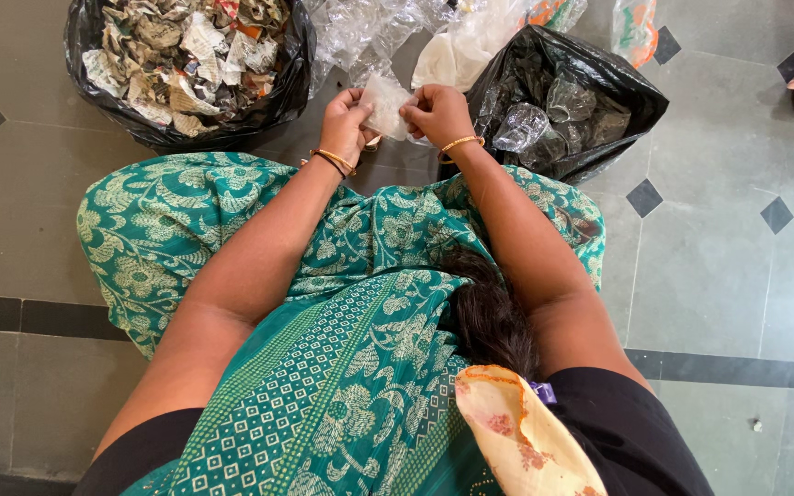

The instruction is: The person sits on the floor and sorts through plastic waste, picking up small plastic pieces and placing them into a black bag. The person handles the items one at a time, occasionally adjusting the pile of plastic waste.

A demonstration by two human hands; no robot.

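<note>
I see my left hand [345, 121] and right hand [436, 112] pinching a small translucent plastic piece [384, 106] between them, above my green patterned lap, between a black bag of crumpled paper scraps [186, 55] and a black bag of clear plastic [562, 106].

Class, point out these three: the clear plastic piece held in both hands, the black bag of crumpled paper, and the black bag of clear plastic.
clear plastic piece [384, 104], head view, middle.
paper bag [294, 78], head view, right wall.
plastic bag [631, 92], head view, right wall.

Even soft daylight, bright; faint shadows on floor [709, 276]; glare on clear plastic [360, 28]; sharp focus, slight wide-angle stretch at edges.
</note>
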